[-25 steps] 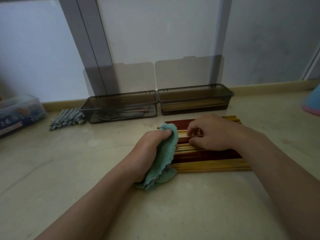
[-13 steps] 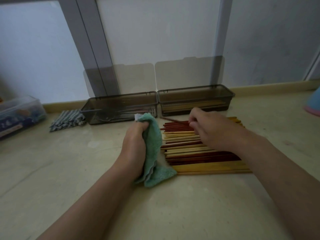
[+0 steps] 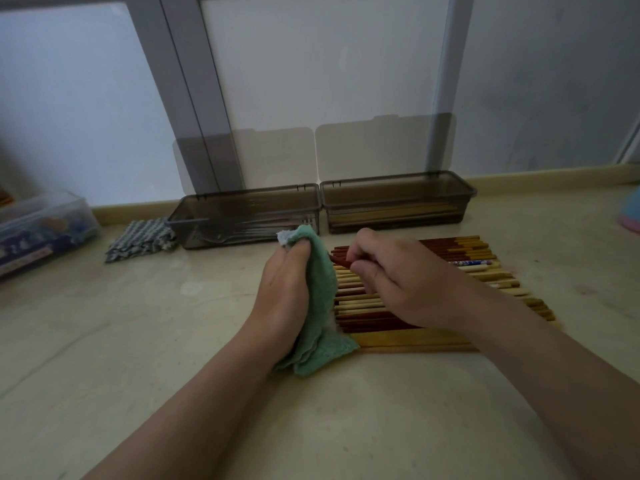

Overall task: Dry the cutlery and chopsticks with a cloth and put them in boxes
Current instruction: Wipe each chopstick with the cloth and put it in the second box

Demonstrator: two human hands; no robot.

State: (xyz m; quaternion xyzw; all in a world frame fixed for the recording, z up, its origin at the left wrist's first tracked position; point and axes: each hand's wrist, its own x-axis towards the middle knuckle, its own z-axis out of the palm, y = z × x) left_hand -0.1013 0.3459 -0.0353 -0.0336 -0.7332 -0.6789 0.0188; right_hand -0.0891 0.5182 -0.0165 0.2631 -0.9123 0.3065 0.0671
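Note:
A row of red-brown and pale wooden chopsticks [image 3: 460, 251] lies on the counter in front of me. My left hand [image 3: 285, 292] grips a green cloth [image 3: 320, 299] at the row's left ends. My right hand [image 3: 391, 278] lies over the row, its thumb and forefinger pinching a dark red chopstick [image 3: 341, 260] near its left tip. Behind stand two smoky plastic boxes with lids up: the left box [image 3: 242, 206] holds metal cutlery, the right box [image 3: 398, 188] holds pale chopsticks.
A folded checked cloth [image 3: 142, 239] lies left of the boxes. A clear lidded container [image 3: 41, 226] sits at the far left. A pink and blue object [image 3: 628, 211] shows at the right edge. A window wall runs behind the counter.
My left hand with the cloth moved left and up, off the middle of the row to its left ends. My right hand shifted toward the far red chopsticks and now pinches one.

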